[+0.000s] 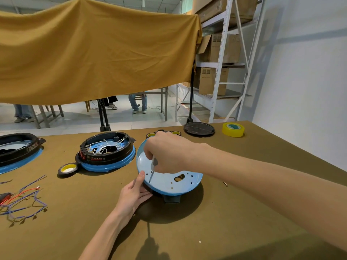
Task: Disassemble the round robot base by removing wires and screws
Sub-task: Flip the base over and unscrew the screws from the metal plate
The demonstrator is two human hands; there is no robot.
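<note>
The round robot base (169,182) is sitting at the centre of the frame on the brown surface (234,212), tilted with its pale blue plate facing up and its black housing underneath. The right hand (167,152) is reaching in from the right edge, its grip curled closed around the grey handle of a screwdriver (153,168), whose shaft is pointing down onto the plate near its left rim. The left hand (134,193) is coming up from the lower centre, its grip pinching the base's left edge, thumb lying on the blue rim and fingers against the black housing. A second base (107,152), open side up with white wires showing inside, is lying left of centre. Loose red and purple wires (24,199) are lying at the lower left. A yellow tape roll (233,130) is standing at the right rear, beside a black round lid (199,129).
</note>
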